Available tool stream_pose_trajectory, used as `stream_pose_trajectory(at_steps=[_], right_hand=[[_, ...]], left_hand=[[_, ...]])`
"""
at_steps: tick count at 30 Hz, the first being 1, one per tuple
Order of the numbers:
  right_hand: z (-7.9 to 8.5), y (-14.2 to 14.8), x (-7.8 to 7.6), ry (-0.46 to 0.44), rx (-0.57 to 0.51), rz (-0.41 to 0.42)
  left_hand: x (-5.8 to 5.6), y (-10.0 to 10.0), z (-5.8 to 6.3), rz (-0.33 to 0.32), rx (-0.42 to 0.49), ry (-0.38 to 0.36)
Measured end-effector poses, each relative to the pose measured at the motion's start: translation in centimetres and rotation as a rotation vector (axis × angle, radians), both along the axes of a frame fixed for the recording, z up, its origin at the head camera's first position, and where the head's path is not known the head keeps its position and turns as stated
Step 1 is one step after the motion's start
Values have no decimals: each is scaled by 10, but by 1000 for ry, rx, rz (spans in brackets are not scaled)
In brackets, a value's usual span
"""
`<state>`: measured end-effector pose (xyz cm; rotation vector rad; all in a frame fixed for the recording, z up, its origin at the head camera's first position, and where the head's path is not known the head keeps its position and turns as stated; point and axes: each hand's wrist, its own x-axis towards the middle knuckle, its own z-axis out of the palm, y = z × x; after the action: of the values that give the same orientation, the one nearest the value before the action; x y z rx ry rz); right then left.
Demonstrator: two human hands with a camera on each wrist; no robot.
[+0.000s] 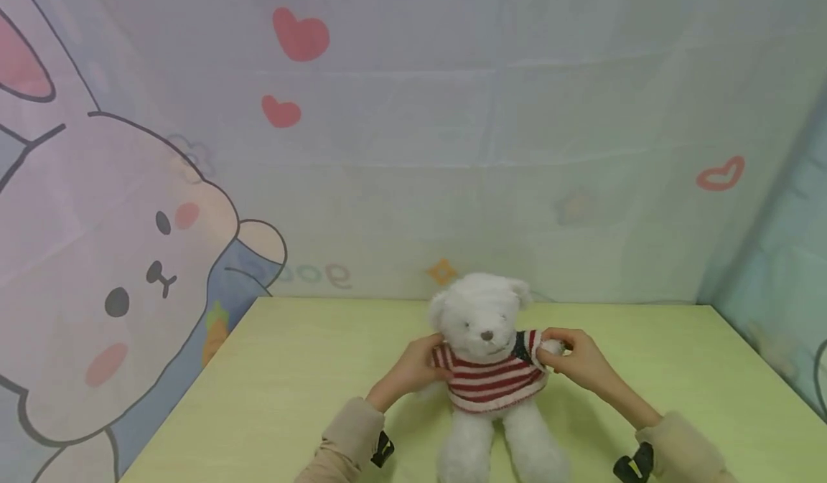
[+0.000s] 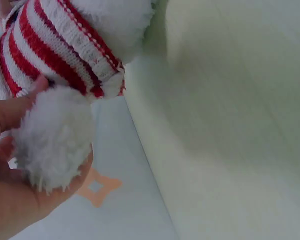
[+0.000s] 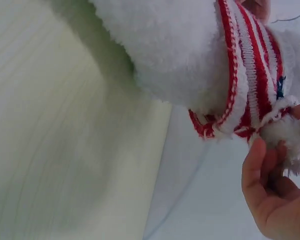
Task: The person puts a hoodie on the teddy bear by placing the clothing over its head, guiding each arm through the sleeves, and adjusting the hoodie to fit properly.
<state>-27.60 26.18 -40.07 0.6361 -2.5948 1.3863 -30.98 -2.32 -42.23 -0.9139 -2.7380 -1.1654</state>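
Observation:
A white plush teddy bear (image 1: 478,311) sits upright on the table, facing the head camera. It wears a red-and-white striped knitted sweater (image 1: 494,382) with a dark blue patch near one shoulder. At the bear's left side in the head view, my left hand (image 1: 413,368) holds its arm by the sleeve; the left wrist view shows the fluffy paw (image 2: 60,135) between thumb and fingers. On the other side my right hand (image 1: 581,361) pinches the other arm at the sleeve cuff. In the right wrist view that paw (image 3: 285,135) is partly covered by the fingers.
The pale yellow-green table (image 1: 291,368) ends at a backdrop cloth (image 1: 413,203) printed with a large rabbit and hearts. Another cloth (image 1: 788,268) hangs along the right side. Dark wrist straps (image 1: 636,463) show at both sleeves.

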Motion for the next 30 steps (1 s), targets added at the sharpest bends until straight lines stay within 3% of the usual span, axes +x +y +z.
stream_pose_trajectory(at_steps=[3,6,9,12,15,20,22,27,30], right_hand=[[0,2,0,24,57,47],[0,4,-1,-36,122,110],[-4,6,-2,-193,138,110],[-13,8,-6,-367,39,123],[-23,11,-11,-536,-140,177],[-36,16,-13,-746,-371,278],[-40,16,-10,-754,-364,264],[-43,6,-5,-551,-152,47],[-45,0,-2,-463,-115,-42]], left_hand=[[0,2,1,11,-47,51],[-1,2,0,34,-100,75],[-1,2,-3,41,-115,67],[-2,2,-8,40,-72,23],[-3,-2,-14,35,38,-114],[-4,-11,-14,32,302,-540],[-3,-12,-15,54,339,-595],[1,-7,-21,183,378,-483],[9,-1,-24,210,478,-571]])
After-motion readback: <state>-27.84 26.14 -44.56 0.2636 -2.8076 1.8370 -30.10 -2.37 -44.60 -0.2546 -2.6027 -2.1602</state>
